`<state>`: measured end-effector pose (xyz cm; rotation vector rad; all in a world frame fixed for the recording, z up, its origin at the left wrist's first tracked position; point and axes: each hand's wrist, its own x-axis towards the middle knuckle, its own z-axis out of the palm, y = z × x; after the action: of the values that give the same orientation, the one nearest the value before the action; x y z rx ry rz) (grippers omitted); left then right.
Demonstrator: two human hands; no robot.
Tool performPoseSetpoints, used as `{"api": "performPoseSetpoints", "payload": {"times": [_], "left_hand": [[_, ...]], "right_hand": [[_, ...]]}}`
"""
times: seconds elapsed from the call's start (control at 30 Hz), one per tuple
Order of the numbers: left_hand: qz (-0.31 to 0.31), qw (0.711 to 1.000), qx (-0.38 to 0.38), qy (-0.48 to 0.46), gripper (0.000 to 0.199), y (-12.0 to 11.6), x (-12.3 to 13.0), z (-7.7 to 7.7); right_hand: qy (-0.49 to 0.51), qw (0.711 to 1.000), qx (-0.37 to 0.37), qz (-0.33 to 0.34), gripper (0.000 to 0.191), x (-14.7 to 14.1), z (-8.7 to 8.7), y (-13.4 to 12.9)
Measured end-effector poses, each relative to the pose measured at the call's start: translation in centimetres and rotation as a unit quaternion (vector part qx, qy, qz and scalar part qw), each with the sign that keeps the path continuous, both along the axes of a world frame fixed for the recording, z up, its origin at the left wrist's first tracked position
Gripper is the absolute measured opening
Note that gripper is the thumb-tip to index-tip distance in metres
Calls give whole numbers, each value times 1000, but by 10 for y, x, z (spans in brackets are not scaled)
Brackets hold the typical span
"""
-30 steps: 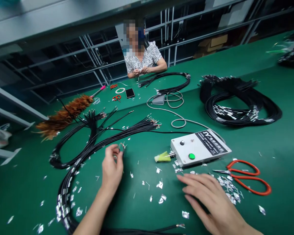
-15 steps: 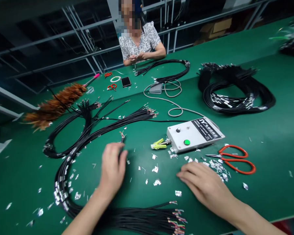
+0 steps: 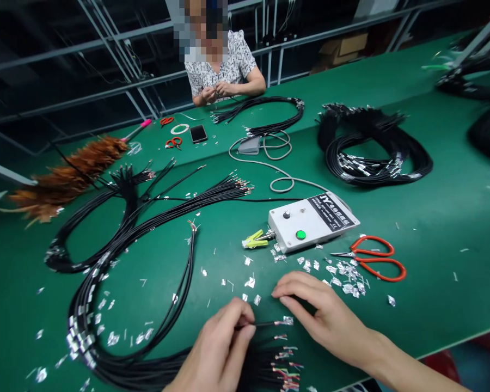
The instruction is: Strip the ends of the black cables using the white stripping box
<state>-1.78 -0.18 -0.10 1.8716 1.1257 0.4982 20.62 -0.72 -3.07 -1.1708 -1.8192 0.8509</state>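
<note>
My left hand [image 3: 224, 345] pinches a thin black cable [image 3: 265, 324] near its end, above the front bundle of black cables [image 3: 147, 362]. From the pinch the cable's end points right, with bare wires and a bit of silver foil at its tip. To the right, my right hand [image 3: 316, 310] hovers over the table with thumb and fingers apart and nothing between them. Just beyond it lie silver foil scraps [image 3: 349, 277] and scissors with orange handles [image 3: 378, 258]. A white control box [image 3: 314, 218] with a green button and a yellow clip [image 3: 255, 239] stands past both hands.
Across the green table [image 3: 445, 228] sits a person [image 3: 224, 71] handling a thin cable. Coiled black cables [image 3: 375, 147] lie at the back right, more cable loops [image 3: 61, 239] at the left. A brown feather duster [image 3: 73, 169] and a phone [image 3: 198, 134] lie farther back.
My left hand has moved from the upright cable ends down and right to the front bundle and now pinches one cable. My right hand has shifted slightly left. The whole view has shifted a little.
</note>
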Motion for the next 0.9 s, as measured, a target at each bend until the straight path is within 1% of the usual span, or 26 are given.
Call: {"api": "performPoseSetpoints", "payload": {"times": [0.03, 0.1, 0.17, 0.2, 0.3, 0.4, 0.47, 0.53, 0.63, 0.67, 0.7, 0.73, 0.77, 0.8, 0.87, 0.9], "left_hand": [[5, 1000, -2, -9, 11, 2, 3, 5], [-14, 1000, 6, -18, 13, 7, 10, 12], [-38, 999, 21, -18, 13, 12, 16, 17], [-37, 999, 27, -17, 15, 15, 19, 18], [5, 1000, 24, -19, 19, 19, 25, 18], [58, 998, -5, -31, 20, 21, 27, 14], [83, 995, -26, -38, 21, 21, 28, 10], [104, 993, -36, -47, 23, 21, 28, 6], [138, 987, -40, -67, 25, 21, 29, 0], [148, 985, -47, -74, 26, 21, 30, -2], [157, 983, -58, -82, 26, 21, 31, -3], [165, 980, -71, -90, 27, 21, 32, -4], [171, 977, -85, -99, 27, 21, 32, -5], [176, 974, -97, -107, 27, 22, 33, -6], [182, 970, -108, -119, 26, 21, 34, -6], [184, 969, -107, -122, 26, 21, 33, -6]], "right_hand": [[16, 1000, -14, 3, 20, -2, 2, 1], [40, 999, -35, 5, 19, -4, 6, 3], [52, 997, -48, 4, 16, -6, 9, 4], [53, 997, -51, 3, 15, -7, 10, 5], [51, 998, -41, -12, 15, -10, 12, 6], [47, 998, -14, -38, 19, -14, 14, 6], [35, 998, 21, -47, 23, -17, 14, 6], [1, 995, 83, -51, 25, -20, 13, 6], [-97, 972, 206, -52, 30, -22, 9, 3], [-129, 963, 233, -50, 32, -23, 7, 1], [-151, 957, 245, -47, 34, -23, 6, 0], [-156, 957, 240, -46, 36, -23, 4, -2], [-143, 964, 217, -48, 37, -23, 3, -3], [-111, 976, 179, -54, 38, -23, 3, -3], [-14, 994, 71, -76, 36, -23, 4, -1], [36, 995, 11, -88, 31, -24, 5, 0]]}}
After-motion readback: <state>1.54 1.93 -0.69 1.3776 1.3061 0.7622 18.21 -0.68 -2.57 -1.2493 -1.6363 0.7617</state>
